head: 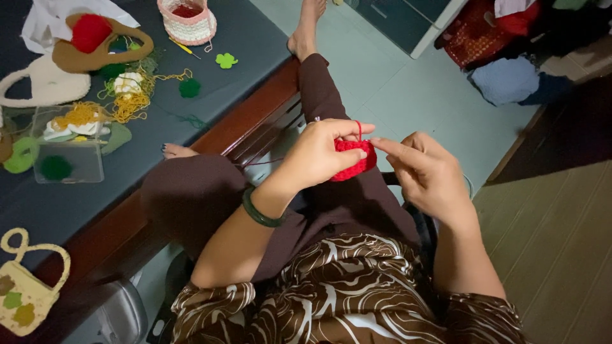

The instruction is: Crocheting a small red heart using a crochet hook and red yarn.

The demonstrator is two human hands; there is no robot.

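Observation:
A small red crochet piece is held over my lap. My left hand grips it from the left, with red yarn looped over the index finger. My right hand pinches its right edge with thumb and forefinger extended; any hook in that hand is hidden. A dark green bangle circles my left wrist. I sit with brown trousers and one leg stretched toward the floor.
A low dark table at left carries a pink-and-white crochet basket, green crochet bits, yellow yarn, a brown bag with red ball and a clear box. Clothes pile lies far right.

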